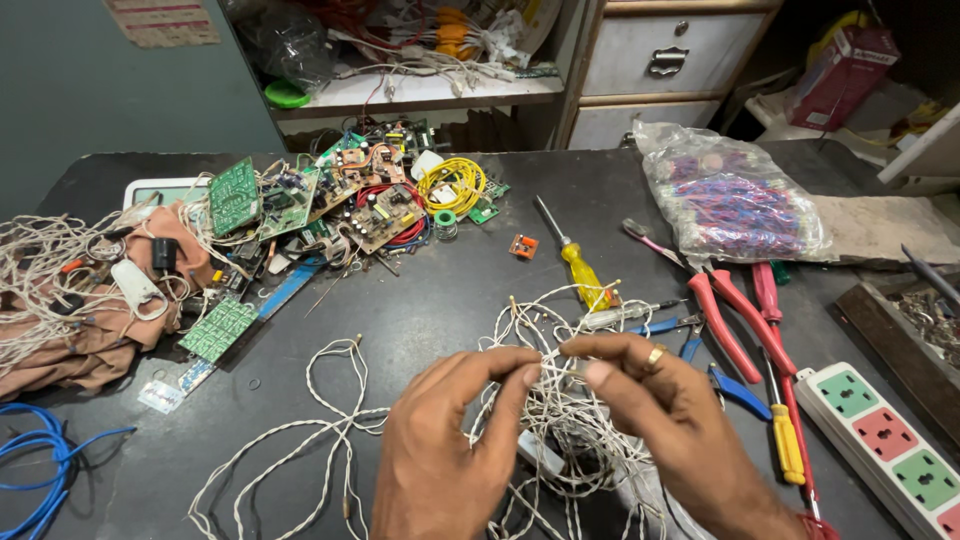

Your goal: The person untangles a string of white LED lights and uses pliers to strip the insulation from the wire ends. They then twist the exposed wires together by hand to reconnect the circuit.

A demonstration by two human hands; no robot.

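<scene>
We see both hands closed in a pinch over the dark tabletop [450,300]. The left hand [450,440] and the right hand [660,410] grip the same tangle of white twisted wire [560,420] between thumb and fingers, and the tangle lies just under them. The right hand wears one ring [655,355]. Beside it we count one yellow screwdriver [575,258], one red pliers [725,310] and one power strip [885,445] with three sockets fully visible.

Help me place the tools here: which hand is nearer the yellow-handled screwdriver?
Right. The right hand sits just below the yellow-handled screwdriver, pinching the white twisted wire. The left hand is farther off, down and to its left.
</scene>
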